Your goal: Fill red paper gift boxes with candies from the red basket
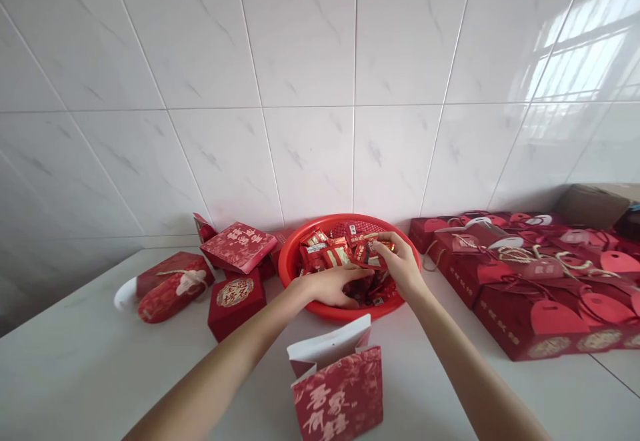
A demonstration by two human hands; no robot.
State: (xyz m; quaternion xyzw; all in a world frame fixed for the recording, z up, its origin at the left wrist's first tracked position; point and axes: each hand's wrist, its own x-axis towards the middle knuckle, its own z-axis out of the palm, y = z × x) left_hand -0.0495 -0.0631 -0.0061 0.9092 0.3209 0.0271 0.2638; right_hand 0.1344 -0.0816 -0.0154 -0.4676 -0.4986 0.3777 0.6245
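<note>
A red plastic basket [290, 244] stands against the wall, filled with small red wrapped snack packets [337, 255]. Both of my hands are inside its rim. At the front of the pile, my left hand [337, 284] reaches in with thumb and fingers apart, its fingertips partly hidden among the packets. On the right side, my right hand [397, 261] pinches a red snack packet [367, 253] above the others. Nearer to me, between my forearms, a red paper gift bag [340, 394] with pale lettering stands upright, its white-lined top open.
Several red gift boxes [520, 314] with rope handles are packed in rows on the right. Left of the basket are stacked red boxes [237, 304] and a rounded red container [175, 294] with a cord. A cardboard box [595, 204] sits at the far right; tiled wall behind.
</note>
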